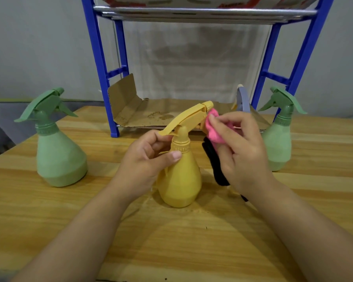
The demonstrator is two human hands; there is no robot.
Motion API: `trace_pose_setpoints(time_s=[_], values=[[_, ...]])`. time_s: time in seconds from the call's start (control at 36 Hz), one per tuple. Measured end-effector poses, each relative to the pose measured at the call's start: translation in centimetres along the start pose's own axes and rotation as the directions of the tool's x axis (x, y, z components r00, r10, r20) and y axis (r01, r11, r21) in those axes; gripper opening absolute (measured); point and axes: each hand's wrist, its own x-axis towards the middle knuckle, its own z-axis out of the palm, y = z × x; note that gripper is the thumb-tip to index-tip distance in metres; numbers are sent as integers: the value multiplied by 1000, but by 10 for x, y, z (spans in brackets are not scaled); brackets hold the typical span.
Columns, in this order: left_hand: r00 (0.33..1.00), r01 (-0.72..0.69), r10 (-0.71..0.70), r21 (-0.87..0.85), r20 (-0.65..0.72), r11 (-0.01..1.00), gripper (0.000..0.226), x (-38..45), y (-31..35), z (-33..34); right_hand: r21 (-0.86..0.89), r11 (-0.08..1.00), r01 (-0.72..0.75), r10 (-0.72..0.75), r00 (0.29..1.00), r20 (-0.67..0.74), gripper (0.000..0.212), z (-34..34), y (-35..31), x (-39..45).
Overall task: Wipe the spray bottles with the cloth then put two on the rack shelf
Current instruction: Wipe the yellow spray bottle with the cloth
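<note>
Two hands at work | my left hand [147,159] grips yellow spray bottle [180,180] neck | my right hand [238,151] pinches pink cloth [213,129] against its nozzle

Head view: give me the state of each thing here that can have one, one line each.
Yellow spray bottle: upright on the table, neck gripped by the left hand.
Pink and black cloth: pinched in the right hand, pressed against the yellow nozzle.
Left green spray bottle: upright, untouched.
Right green spray bottle: upright, untouched.
Blue rack: bottom shelf lined with cardboard, no bottle on it.
</note>
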Motion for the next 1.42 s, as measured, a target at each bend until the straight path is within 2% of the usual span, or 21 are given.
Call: trace_pose_setpoints(time_s=[0.11, 0.19, 0.22, 0.28, 0.33, 0.44, 0.5, 0.56, 0.67, 0.78, 0.83, 0.92, 1.03, 1.19, 1.31, 1.42], values=[[1000, -22, 23, 12, -12, 1000, 35, -1, 1, 2, 4, 998, 61, -61, 995, 83, 32, -2, -3, -8], [998, -52, 54, 60, -40, 997, 36, 1, 1, 7, 128, 988, -91, 67, 980, 185, 46, 1, -9, -10], [996, -54, 59, 76, -70, 996, 38, 2, 1, 9, 148, 984, -100, 72, 980, 185, 49, 2, -8, -10], [987, -56, 71, 105, -141, 993, 40, 4, 1, 11, 92, 992, -81, 68, 988, 136, 39, 0, -8, -6], [982, -56, 79, 135, -171, 989, 37, 6, 1, 12, 21, 1000, -4, 3, 999, 54, 34, -1, -3, -7], [978, -69, 92, 123, -189, 990, 31, 7, 0, 9, 67, 998, 9, -18, 990, 138, 33, -1, 4, -16], [976, -63, 89, 135, -197, 989, 35, 6, 1, 8, 93, 995, -47, 27, 979, 203, 35, -1, 4, -20], [978, -63, 92, 158, -186, 985, 35, 4, 1, 9, 124, 986, -109, 83, 977, 197, 35, -2, 3, -20], [973, -71, 112, 202, -200, 977, 15, 3, -1, 9, 132, 987, -92, 63, 976, 209, 29, -5, 4, -22], [963, -78, 141, 265, -228, 961, 12, 5, -3, 5, 79, 989, 126, -131, 990, 60, 30, -15, 0, -20], [967, -82, 139, 259, -211, 962, 13, 5, -3, 5, 56, 986, 155, -155, 988, -9, 37, -17, 0, -15], [976, -99, 143, 250, -165, 963, 20, 5, -3, 6, 87, 990, 114, -109, 992, -57, 34, -13, 2, -6], [976, -114, 152, 236, -154, 965, 17, 6, -4, 4, 160, 985, 69, -73, 997, 16, 36, -11, 0, -6], [976, -117, 154, 227, -152, 967, 18, 6, -5, 4, 150, 988, 23, -38, 994, 102, 38, -18, 12, -16], [981, -117, 148, 229, -122, 966, 15, 5, -6, 4, 167, 983, -69, 56, 995, 78, 42, -18, 12, -12], [987, -90, 115, 212, -108, 973, 27, 5, -6, 3, 266, 945, -192, 164, 978, 126, 44, -15, 3, -12]])
